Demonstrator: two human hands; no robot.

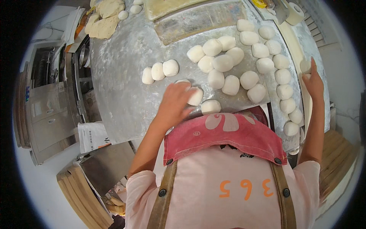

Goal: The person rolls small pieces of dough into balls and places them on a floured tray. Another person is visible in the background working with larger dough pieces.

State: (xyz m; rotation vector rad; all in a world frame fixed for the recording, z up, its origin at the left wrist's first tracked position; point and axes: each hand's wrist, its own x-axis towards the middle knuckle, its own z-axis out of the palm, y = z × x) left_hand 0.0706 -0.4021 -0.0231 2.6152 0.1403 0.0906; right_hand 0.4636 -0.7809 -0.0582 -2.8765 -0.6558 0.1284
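My left hand reaches over the near part of the floured metal worktop, thumb and fingers apart. Its fingers touch or lie just beside a white dough ball, and another is partly covered behind them. One more dough ball sits to the right, close to my apron. Three dough balls stand in a row beyond this hand. Out at the right, my right hand is over a pale strip of surface, a finger stretched forward and the thumb apart. Beside it is a pale rounded shape, probably dough.
Many dough balls cluster mid-right, and more form a line along the right side. A large dough slab lies at the far left. A floured board is at the back. A metal cabinet stands left.
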